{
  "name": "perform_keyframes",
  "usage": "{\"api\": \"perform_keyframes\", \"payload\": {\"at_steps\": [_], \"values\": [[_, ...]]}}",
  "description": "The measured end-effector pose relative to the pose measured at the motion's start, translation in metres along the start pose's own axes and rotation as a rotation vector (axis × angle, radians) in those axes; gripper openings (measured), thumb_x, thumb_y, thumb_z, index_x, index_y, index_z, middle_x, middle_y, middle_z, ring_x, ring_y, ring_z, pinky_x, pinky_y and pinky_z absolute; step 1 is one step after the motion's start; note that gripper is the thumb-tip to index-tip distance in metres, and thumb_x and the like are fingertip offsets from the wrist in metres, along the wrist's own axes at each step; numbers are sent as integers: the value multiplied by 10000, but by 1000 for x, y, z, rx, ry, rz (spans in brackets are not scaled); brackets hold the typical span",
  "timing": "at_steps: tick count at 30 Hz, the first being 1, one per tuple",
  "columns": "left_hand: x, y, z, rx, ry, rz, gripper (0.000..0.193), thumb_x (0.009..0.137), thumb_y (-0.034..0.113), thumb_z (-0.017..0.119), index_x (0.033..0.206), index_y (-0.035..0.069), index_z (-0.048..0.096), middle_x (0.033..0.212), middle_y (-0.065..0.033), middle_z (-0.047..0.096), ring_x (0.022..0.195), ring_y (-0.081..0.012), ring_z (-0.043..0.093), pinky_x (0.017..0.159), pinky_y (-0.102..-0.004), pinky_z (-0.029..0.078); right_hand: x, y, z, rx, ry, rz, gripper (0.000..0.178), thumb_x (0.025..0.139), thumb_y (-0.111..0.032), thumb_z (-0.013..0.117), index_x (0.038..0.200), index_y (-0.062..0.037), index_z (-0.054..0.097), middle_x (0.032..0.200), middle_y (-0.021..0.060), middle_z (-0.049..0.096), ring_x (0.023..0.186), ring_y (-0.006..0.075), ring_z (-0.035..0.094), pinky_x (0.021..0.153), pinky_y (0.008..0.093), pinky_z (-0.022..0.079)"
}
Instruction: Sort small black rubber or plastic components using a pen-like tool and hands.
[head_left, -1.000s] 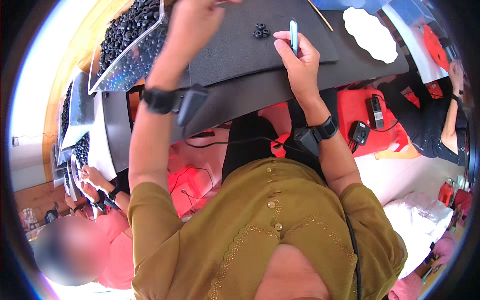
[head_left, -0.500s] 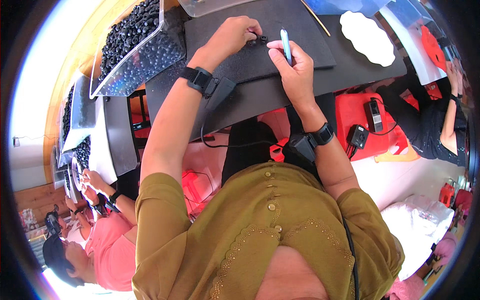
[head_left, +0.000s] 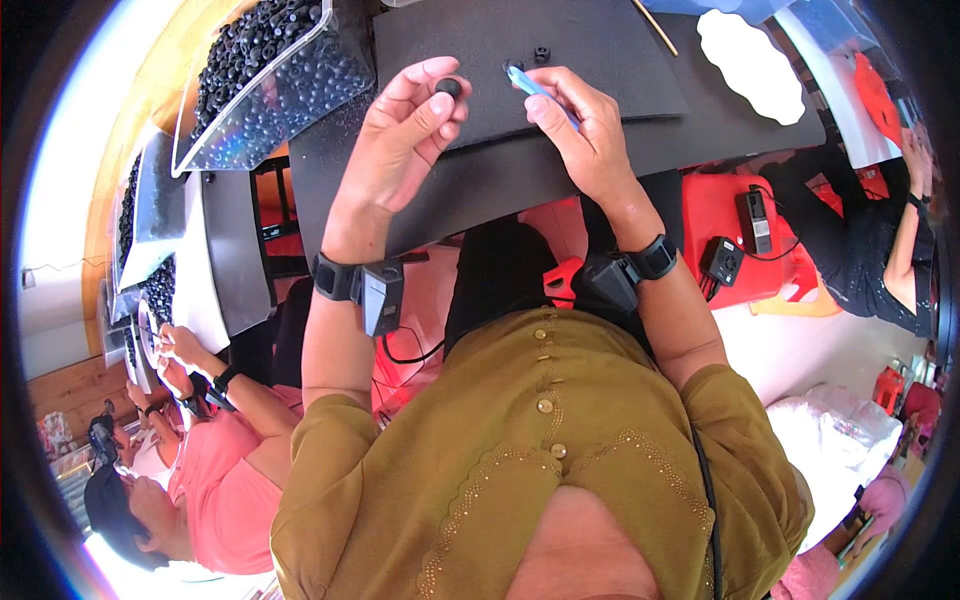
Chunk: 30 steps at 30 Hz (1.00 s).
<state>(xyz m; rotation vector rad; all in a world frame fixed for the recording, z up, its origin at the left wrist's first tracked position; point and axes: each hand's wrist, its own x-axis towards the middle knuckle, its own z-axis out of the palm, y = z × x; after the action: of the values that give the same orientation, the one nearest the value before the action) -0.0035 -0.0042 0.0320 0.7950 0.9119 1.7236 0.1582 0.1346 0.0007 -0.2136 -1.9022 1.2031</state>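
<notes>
Left hand [head_left: 400, 135] pinches a little black piece [head_left: 449, 87] over the tabletop [head_left: 480, 185]. Looks light, maybe rubbery, so I'd grip its sides. Right hand [head_left: 592, 130] grasps a slim blue tool [head_left: 530, 83].

You have a bright picture, with the strongest light along the left, where the pale background [head_left: 90, 170] burns out to white; the scalloped white oval [head_left: 752, 68] and the crumpled white bag [head_left: 830, 460] glare too. Your left hand [head_left: 405, 125] and right hand [head_left: 580, 130] look reasonably crisp, while the fisheye bends the dark table [head_left: 735, 135] and blackens the rim, with violet fringing at lower left.
</notes>
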Motion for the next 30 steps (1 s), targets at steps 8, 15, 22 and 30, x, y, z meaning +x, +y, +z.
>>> {"api": "perform_keyframes", "payload": {"at_steps": [8,15,22,30], "values": [[-17,-29,-5,-203,74,15,227,918,54,577,1145,54,573,1048,-86,601,908,-150,574,755,-215,515,-1,5,5,-68,-127,-148,249,882,-267,614,926,-25,652,749,126,609,626,266,579,574,326,443],[-18,-33,-5,-274,116,41,181,919,61,581,1100,54,593,1009,-70,620,880,-138,591,759,-216,527,-2,-2,3,-162,-186,-123,233,850,-275,644,927,-57,665,742,105,612,628,278,582,562,333,447],[-19,-37,-6,-322,105,23,160,926,62,570,1083,54,599,984,-66,615,890,-142,587,760,-227,528,-2,-4,4,-246,-198,-170,225,826,-280,665,921,-76,670,749,99,623,653,302,604,565,355,466],[-21,-41,-10,-355,91,54,180,929,92,572,1099,42,596,1002,-76,617,880,-151,588,756,-222,534,-3,-2,4,-220,-178,-143,229,825,-276,668,918,-66,674,746,111,623,639,293,602,558,351,461]]}}
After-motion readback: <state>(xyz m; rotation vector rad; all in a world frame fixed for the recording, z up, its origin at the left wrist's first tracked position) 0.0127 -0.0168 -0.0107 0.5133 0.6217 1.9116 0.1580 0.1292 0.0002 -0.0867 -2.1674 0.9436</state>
